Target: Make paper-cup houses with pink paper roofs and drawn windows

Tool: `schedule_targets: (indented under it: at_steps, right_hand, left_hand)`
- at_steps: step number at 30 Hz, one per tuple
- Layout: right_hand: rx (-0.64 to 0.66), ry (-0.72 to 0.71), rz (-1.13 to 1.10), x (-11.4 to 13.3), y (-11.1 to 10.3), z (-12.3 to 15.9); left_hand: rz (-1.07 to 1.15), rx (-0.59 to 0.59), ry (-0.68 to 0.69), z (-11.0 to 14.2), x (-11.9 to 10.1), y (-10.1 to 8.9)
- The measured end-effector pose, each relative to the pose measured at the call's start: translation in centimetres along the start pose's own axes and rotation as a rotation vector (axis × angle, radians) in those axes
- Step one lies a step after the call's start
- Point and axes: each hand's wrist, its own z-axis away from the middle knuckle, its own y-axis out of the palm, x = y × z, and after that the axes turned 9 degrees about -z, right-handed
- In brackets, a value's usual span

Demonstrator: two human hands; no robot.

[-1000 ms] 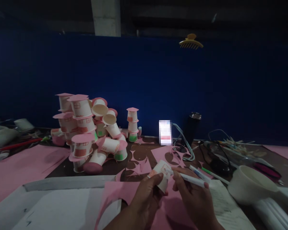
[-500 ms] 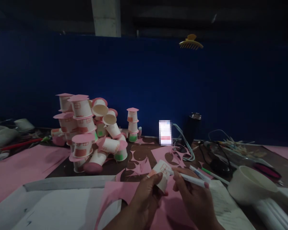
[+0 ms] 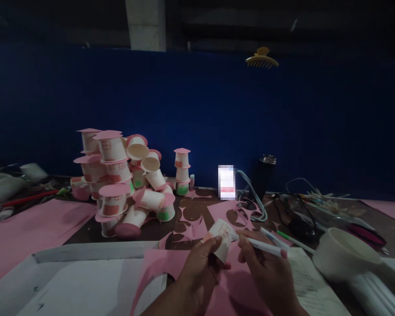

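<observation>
A white paper cup [image 3: 221, 239] with a red window drawn on its side lies tilted in my left hand [image 3: 202, 265], the thumb across it. My right hand [image 3: 263, 267] grips a white marker pen [image 3: 265, 247] with its tip at the cup's drawn window. Pink paper [image 3: 237, 285] with round cut-outs spreads beneath both hands. To the left stand stacked paper cups [image 3: 113, 169] topped with pink paper discs, some tipped on their sides. A narrower stack of cups [image 3: 182, 173] rises near the back.
A white tray [image 3: 95, 252] sits front left, beside pink sheets [image 3: 36, 228]. Pink scraps [image 3: 192, 228] lie mid-table. At right are a large white cup [image 3: 344, 256], a black bottle [image 3: 263, 175], pens [image 3: 276, 239] and a cable. A lit phone [image 3: 227, 182] leans against the blue partition [image 3: 197, 105].
My hands, the cup and the marker pen hold almost the same place, with only a very slight shift. Everything else stays as it was.
</observation>
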Motion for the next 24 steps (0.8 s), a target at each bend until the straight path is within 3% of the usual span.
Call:
schedule_targets:
  at_steps: [6, 17, 21, 24]
  right_hand:
    - [-0.024, -0.001, 0.014, 0.12, 0.01, -0.08]
    - [-0.009, -0.002, -0.056, -0.02, -0.09, 0.05]
    - [-0.11, -0.015, -0.201, 0.09, -0.02, -0.05]
    - [-0.22, -0.015, -0.29, -0.31, 0.17, -0.11]
  left_hand:
    - [-0.016, 0.034, 0.014, 0.08, -0.08, 0.02]
    - [-0.028, -0.014, 0.007, 0.11, -0.22, 0.11]
    - [-0.009, 0.021, 0.052, -0.32, 0.03, 0.0]
    - [-0.02, -0.038, 0.03, -0.5, 0.28, -0.06]
